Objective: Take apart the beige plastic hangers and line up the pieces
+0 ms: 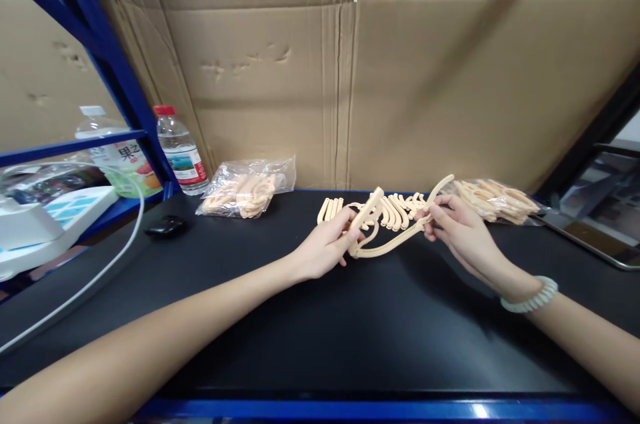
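Both my hands hold a curved, pale wooden-looking assembly (391, 245) above the black tabletop (320, 331). My left hand (327, 244) is closed round its left end, where a thick straight bar and smaller curved parts meet. My right hand (463, 232) pinches the joint at its right end, from which a curved piece sticks up. Just behind the assembly lie loose pale pieces: short straight ones (330, 209) at the left and curved ones (395, 212) further right, partly hidden by the assembly.
Clear bags of pale pieces lie at the back left (245, 194) and back right (495, 201). A red-capped bottle (183, 154), a black mouse (166, 227), a white cable (123, 244) and a power strip (65, 217) are left. A dark flat device (595, 231) lies right. Cardboard (280, 77) stands behind.
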Tool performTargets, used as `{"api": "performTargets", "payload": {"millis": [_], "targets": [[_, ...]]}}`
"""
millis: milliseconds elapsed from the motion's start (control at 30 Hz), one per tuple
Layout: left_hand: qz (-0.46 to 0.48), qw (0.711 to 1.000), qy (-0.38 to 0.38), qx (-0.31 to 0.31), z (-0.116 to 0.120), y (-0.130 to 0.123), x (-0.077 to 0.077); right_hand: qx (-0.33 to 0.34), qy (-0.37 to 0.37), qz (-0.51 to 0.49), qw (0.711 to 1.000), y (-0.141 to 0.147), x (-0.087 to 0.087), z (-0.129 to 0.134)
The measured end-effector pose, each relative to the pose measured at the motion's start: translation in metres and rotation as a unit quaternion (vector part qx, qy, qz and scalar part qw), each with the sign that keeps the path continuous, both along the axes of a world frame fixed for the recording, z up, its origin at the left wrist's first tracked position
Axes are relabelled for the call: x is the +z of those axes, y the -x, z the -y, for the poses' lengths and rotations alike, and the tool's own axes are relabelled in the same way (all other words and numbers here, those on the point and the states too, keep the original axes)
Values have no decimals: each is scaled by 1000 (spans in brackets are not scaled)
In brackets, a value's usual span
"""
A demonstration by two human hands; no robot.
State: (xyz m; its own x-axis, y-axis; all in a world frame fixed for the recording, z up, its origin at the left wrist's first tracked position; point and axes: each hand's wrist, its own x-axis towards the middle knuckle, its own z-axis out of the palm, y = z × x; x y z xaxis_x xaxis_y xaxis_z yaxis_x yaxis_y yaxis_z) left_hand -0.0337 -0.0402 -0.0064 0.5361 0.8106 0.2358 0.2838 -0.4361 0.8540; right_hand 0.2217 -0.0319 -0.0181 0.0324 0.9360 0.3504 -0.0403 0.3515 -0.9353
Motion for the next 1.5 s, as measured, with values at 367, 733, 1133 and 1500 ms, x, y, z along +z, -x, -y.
{"api": "performTargets", "payload": {"millis": [367,733,1133,1500], "targets": [[88,952,273,-107,11,-14,6,153,90,-109,978,16,-5,15],[124,914,342,-177,6,-8,5,204,104,-93,969,24,-5,20],[86,937,300,-156,9,-13,1,235,96,-45,966,38,-2,35],[48,950,256,-172,13,-13,-3,196,30,70,978,36,-3,33]]}}
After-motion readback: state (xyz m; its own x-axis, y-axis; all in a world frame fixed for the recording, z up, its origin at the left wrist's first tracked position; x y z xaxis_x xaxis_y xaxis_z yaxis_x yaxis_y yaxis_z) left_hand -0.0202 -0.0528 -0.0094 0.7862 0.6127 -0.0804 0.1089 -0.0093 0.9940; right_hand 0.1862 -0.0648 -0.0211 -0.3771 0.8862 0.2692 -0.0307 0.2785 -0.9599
